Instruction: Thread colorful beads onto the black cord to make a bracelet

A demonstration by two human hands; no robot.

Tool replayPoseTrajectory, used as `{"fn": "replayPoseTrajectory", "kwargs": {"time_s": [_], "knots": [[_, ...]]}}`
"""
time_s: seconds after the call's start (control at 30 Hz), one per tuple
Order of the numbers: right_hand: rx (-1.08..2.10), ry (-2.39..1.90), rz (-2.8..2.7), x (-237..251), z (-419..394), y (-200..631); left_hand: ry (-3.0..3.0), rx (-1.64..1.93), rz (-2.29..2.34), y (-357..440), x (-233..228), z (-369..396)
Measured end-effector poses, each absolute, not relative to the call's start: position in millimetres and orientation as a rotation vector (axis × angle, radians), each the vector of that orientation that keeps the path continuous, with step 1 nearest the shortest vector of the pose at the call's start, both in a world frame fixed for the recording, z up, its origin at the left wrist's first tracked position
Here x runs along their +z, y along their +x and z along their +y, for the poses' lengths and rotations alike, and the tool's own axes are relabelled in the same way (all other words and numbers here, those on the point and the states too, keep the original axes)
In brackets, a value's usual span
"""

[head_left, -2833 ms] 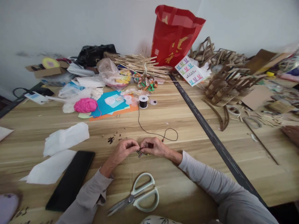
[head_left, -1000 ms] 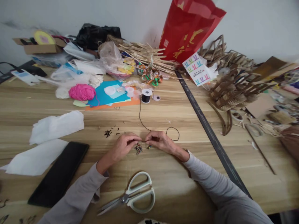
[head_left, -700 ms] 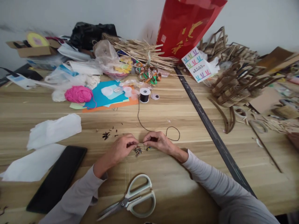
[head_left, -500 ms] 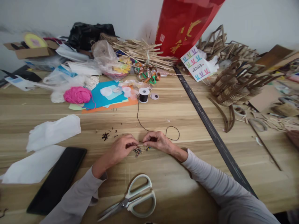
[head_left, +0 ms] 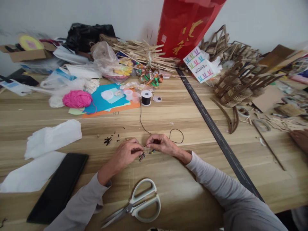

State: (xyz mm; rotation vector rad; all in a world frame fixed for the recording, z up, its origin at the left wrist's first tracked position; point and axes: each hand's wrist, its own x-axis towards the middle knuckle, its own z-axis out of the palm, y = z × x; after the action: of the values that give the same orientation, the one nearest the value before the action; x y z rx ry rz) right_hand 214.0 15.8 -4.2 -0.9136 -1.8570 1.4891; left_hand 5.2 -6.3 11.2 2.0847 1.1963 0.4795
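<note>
My left hand (head_left: 126, 152) and my right hand (head_left: 160, 144) rest close together on the wooden table (head_left: 183, 179), fingers pinched. Between them runs a thin black cord (head_left: 143, 125) that leads up to a black spool (head_left: 146, 97) and loops beside my right wrist. A small cluster of beads (head_left: 141, 156) hangs or lies just under my left fingertips; a few coloured beads (head_left: 152, 151) sit under my right fingers. Both hands pinch the cord near the beads.
White-handled scissors (head_left: 139, 204) lie near the front edge. A black phone (head_left: 59, 187) and white tissue (head_left: 51, 138) lie at left. Pink yarn (head_left: 77, 98), coloured paper, a red bag (head_left: 184, 29) and wooden strips crowd the back. Another person's hand (head_left: 299, 138) rests at far right.
The view has shifted slightly. My hands stay together over the beads, with the left fingers working a little closer to the bead cluster.
</note>
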Motion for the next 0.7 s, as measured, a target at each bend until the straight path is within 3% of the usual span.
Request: {"fn": "replayPoseTrajectory", "kwargs": {"time_s": [0.7], "knots": [[1.489, -0.869, -1.845, -6.9, 16.2, 213.4, 2.176, 0.483, 1.214, 8.7, 7.8, -11.5]]}}
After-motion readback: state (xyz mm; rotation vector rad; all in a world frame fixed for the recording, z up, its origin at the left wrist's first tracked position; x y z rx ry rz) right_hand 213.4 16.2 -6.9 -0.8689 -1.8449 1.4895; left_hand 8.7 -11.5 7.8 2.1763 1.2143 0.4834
